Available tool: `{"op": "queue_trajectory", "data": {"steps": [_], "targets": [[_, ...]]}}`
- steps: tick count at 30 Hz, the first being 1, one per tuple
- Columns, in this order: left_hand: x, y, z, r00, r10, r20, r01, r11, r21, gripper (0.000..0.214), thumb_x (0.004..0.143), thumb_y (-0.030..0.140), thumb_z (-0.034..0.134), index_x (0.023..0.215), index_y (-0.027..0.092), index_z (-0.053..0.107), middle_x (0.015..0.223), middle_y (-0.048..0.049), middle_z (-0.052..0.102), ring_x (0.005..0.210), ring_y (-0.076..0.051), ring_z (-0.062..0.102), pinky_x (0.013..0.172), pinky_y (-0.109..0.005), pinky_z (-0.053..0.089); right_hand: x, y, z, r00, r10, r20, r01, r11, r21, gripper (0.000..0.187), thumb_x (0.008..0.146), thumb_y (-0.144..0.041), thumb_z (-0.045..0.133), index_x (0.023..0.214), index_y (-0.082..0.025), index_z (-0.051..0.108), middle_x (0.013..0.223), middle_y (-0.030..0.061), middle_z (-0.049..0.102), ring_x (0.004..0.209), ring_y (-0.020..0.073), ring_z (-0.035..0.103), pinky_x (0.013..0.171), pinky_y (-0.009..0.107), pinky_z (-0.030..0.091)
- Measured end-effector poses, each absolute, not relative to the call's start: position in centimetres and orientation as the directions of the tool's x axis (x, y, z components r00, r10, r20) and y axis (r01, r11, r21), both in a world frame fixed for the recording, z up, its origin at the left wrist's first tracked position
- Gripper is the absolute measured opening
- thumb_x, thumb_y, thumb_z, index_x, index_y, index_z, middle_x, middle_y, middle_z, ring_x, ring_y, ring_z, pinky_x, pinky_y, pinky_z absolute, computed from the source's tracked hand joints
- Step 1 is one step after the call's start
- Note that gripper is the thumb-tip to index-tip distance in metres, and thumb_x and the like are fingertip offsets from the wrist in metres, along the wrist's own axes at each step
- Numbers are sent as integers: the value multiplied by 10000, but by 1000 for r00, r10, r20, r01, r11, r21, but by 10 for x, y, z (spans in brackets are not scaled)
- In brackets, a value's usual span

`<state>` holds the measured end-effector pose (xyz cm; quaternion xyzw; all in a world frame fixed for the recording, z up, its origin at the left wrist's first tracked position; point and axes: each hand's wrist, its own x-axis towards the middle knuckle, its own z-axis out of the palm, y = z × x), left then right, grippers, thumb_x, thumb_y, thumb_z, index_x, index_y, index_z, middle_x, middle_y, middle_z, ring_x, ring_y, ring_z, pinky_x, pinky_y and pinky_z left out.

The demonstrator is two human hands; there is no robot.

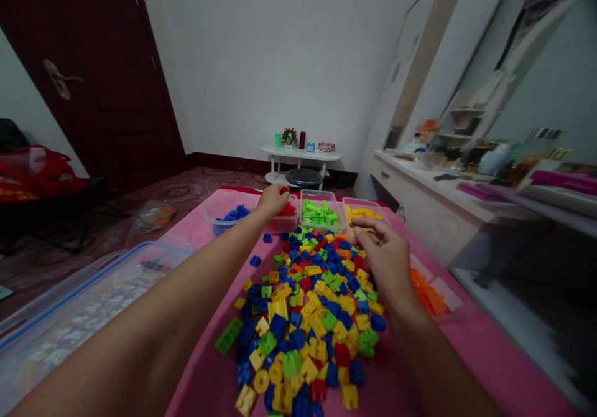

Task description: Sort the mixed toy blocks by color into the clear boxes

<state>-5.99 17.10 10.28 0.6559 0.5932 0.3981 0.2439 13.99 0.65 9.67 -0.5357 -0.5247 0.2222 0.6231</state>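
My left hand (274, 200) is stretched out over the tub of red bricks (290, 223), its fingers closed on a small red brick (284, 190). My right hand (385, 252) is beside the box of yellow bricks (362, 204), fingers curled and thumb drawn in; what they hold, if anything, I cannot make out. Between my arms a heap of mixed toy bricks (317, 305) in yellow, blue, green, red and orange spreads over the pink cloth (205, 355). A box of light green bricks (321, 213) stands between the red and yellow ones.
A round bowl of blue bricks (233, 213) stands at the far left, and orange bricks (426, 292) lie in a container at the right. A large clear bin (140, 252) is beside the table at left; a white dresser (420, 187) runs along the right.
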Motion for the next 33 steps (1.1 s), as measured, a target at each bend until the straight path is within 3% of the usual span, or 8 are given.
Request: {"op": "queue_trajectory", "data": {"steps": [3, 5, 9, 12, 21, 27, 30, 33], "targets": [[-60, 170, 92, 123, 904, 410, 725, -364, 585, 376, 706, 176, 644, 1082, 185, 649, 1126, -85, 636, 1118, -248, 536, 1015, -367, 370, 142, 8, 96, 367, 835, 410, 275, 323, -905, 215, 743, -290, 610, 904, -156, 662, 828, 47, 688, 606, 135, 633, 539, 238, 491], [-53, 160, 83, 284, 812, 510, 775, -507, 377, 349, 751, 205, 596, 1096, 201, 650, 1151, -71, 625, 1119, -234, 525, 1009, -347, 370, 142, 11, 92, 362, 841, 403, 272, 319, -908, 213, 742, -285, 603, 898, -153, 660, 851, 51, 687, 608, 133, 632, 561, 247, 498], [-31, 133, 64, 514, 755, 408, 771, -615, 165, 273, 867, 275, 437, 934, 198, 691, 922, -73, 666, 919, -219, 605, 811, -318, 469, 143, 19, 77, 317, 862, 395, 332, 289, -898, 219, 743, -271, 578, 905, -152, 665, 839, 55, 690, 685, 156, 640, 633, 275, 505], [-18, 116, 50, 526, 771, 359, 808, -584, 71, 333, 880, 366, 420, 929, 167, 682, 948, -115, 634, 914, -250, 601, 754, -338, 481, 147, 28, 61, 253, 868, 428, 459, 282, -843, 232, 741, -266, 568, 920, -160, 672, 898, 64, 695, 799, 181, 641, 714, 302, 504], [-26, 82, 35, 541, 781, 312, 785, -602, 147, 383, 846, 384, 473, 1145, 194, 620, 1239, -118, 551, 1139, -262, 516, 930, -359, 428, 146, 35, 32, 95, 880, 465, 705, 271, -656, 316, 731, -243, 562, 1023, -161, 649, 1071, 91, 656, 1021, 216, 585, 934, 370, 431], [-45, 62, 62, 587, 805, 87, 757, -584, 292, 461, 873, 525, 352, 904, 226, 702, 847, -72, 700, 792, -228, 644, 695, -303, 460, 141, 49, 29, 18, 884, 467, 761, 291, -580, 297, 756, -254, 554, 1025, -166, 642, 1072, 84, 644, 1038, 203, 571, 941, 345, 424], [-46, 66, 65, 462, 874, 149, 815, -485, 317, 487, 887, 514, 325, 832, 217, 707, 779, -76, 689, 746, -220, 637, 667, -295, 441, 141, 66, 24, -34, 888, 459, 849, 268, -455, 302, 761, -268, 570, 1037, -167, 643, 1095, 88, 629, 1062, 214, 550, 958, 345, 400], [-44, 75, 51, 307, 915, 262, 855, -386, 346, 353, 882, 393, 395, 945, 217, 694, 927, -87, 681, 895, -222, 620, 764, -298, 440, 141, 78, 20, -18, 926, 376, 923, 160, -349, 388, 773, -315, 583, 1121, -145, 620, 1146, 117, 611, 1100, 239, 529, 967, 356, 376]]}}
